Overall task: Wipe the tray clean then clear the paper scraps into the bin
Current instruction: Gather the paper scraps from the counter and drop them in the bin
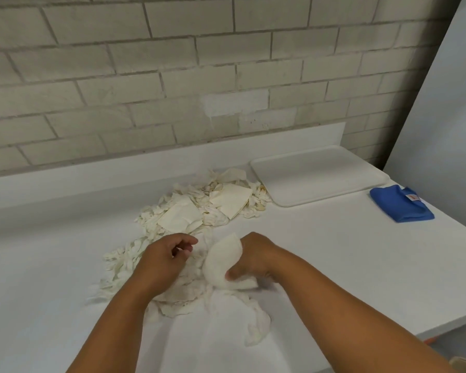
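Paper scraps (199,208) lie strewn across the middle of the white tabletop (334,251), in a band that runs from just beside the near-left corner of the tray (318,175) down toward both hands. Among the torn cream strips sit two flatter square pieces, one near the tray and one further left. The tray itself is white, bare of scraps, and rests flat at the far right against the low backsplash under the brick wall (172,63). A folded blue cloth (400,204) lies on the tabletop just to the right of the tray, apart from it and well away from the hands.

Left hand (163,261) rests on the near part of the scrap pile, fingers curled inward over loose strips; whether it actually pinches any of them I cannot tell. Right hand (253,261) is closed around a crumpled white paper wad (223,262), thumb pressing its lower edge, the wad standing between the two hands. More crumpled white paper (256,327) trails toward the near edge below the right wrist. Both hands are well short of the tray.
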A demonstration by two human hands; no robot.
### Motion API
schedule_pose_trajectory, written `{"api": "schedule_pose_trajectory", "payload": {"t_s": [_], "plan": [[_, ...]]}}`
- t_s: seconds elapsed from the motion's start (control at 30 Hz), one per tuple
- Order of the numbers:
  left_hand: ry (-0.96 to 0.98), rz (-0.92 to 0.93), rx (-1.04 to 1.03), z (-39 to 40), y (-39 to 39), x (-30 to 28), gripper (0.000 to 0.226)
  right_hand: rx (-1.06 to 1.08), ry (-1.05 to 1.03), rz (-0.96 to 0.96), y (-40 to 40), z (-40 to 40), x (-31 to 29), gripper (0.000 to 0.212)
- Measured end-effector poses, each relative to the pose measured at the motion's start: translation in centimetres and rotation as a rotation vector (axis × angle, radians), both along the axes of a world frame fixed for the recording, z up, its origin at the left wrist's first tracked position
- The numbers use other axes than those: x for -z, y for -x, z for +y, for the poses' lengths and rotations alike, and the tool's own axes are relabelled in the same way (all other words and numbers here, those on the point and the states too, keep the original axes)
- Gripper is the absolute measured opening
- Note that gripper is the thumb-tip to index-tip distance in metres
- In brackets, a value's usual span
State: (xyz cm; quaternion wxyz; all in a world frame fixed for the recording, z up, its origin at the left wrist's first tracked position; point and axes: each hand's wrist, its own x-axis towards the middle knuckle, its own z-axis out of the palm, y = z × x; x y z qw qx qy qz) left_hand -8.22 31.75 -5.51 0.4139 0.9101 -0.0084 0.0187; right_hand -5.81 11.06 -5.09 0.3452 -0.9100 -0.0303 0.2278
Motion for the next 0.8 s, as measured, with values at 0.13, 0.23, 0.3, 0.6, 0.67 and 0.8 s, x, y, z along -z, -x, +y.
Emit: {"api": "schedule_pose_trajectory", "payload": {"t_s": [0.13, 0.23, 0.3, 0.6, 0.67, 0.8], "plan": [[-0.069, 0.065, 0.041, 1.1, 0.3, -0.4, 0.022, 0.099, -0.386, 0.042, -0.1, -2.9, -1.7, 0.056], [-0.222, 0.136, 0.144, 1.2, 0.9, -0.3, 0.033, -0.032, -0.329, 0.039, 0.9, -4.5, -3.3, 0.048], [-0.271, 0.192, 0.192, 1.0, 1.0, 0.0, 0.051, -0.171, -0.154, 0.029, 1.7, -4.5, -3.8, 0.044], [-0.452, 0.145, 0.105, 0.2, -0.4, 1.5, 0.091, -0.499, 0.215, 0.072, 3.7, -1.0, -1.6, 0.063], [-0.487, 0.086, 0.135, -0.4, -0.8, 1.5, 0.082, -0.508, 0.195, 0.074, 3.6, -0.9, -1.4, 0.061], [-0.577, 0.074, 0.266, -2.1, -2.4, 1.5, 0.069, -0.489, 0.163, 0.087, 3.3, -1.1, -1.0, 0.08]]}}
